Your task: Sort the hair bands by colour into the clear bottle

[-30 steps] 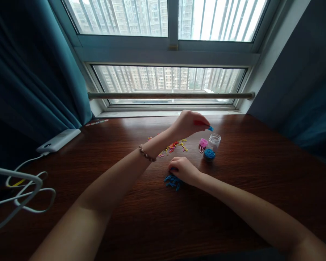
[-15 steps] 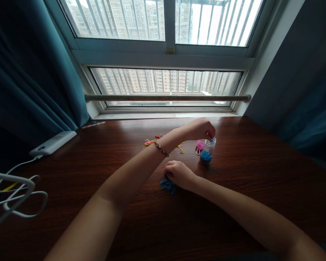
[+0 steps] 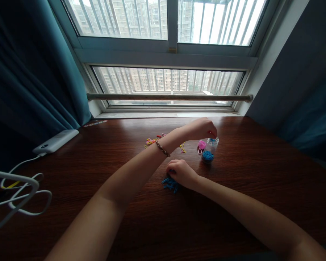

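My left hand [image 3: 205, 129] is over the mouth of a small clear jar [image 3: 213, 145], its fingers pinched together at the rim. Blue pieces [image 3: 208, 156] lie at the bottom of the jar, and a bit of blue shows just inside the mouth, below my fingertips. My right hand [image 3: 180, 172] rests on the table with its fingers curled around something dark blue. A loose pile of blue strips [image 3: 170, 184] lies just below that hand. Beside the jar, on its left, is a pink item [image 3: 201, 145] with a loop.
Yellow, pink and red bands [image 3: 151, 141] lie behind my left forearm, with a few yellow ones [image 3: 182, 148] to its right. A white power bank [image 3: 56, 141] with white cables [image 3: 29, 195] is at the left on the brown table [image 3: 250, 174]. A window and rail stand behind.
The whole view has shifted slightly. Blue material that was between my left fingertips now sits lower, inside the jar's mouth. My right hand's fingers have moved a little over the blue material.
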`<action>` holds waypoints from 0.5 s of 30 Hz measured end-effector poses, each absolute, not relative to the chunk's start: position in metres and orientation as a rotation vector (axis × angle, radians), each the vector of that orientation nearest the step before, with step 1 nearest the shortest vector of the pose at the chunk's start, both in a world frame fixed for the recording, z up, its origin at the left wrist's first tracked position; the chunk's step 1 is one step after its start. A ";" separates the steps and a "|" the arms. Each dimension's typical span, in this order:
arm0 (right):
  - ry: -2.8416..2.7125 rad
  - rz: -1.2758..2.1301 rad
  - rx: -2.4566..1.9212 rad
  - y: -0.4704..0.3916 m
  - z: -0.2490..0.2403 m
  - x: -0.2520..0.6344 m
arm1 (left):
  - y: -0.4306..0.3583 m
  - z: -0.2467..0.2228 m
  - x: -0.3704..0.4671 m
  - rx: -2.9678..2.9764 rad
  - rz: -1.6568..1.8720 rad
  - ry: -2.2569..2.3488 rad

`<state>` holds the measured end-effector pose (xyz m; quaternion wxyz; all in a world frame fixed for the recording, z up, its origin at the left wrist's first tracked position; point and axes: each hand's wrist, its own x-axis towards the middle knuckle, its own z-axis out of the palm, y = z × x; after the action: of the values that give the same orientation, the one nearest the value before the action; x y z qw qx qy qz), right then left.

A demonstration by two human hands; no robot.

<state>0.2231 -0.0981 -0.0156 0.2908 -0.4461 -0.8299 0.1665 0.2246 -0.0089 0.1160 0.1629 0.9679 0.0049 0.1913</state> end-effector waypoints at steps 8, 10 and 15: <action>-1.921 0.561 -1.327 -0.086 0.002 0.242 | -0.011 0.112 0.203 2.655 0.739 0.129; -1.873 0.564 -1.382 -0.079 0.006 0.253 | -0.015 0.103 0.183 2.548 0.813 0.218; -1.833 0.749 -1.502 -0.068 0.004 0.266 | -0.025 0.046 0.115 2.372 0.954 0.552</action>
<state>0.2662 -0.0680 0.0035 0.3224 -0.5720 -0.6982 0.2853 0.1147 -0.0250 0.0455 0.2598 0.8758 0.2036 0.3522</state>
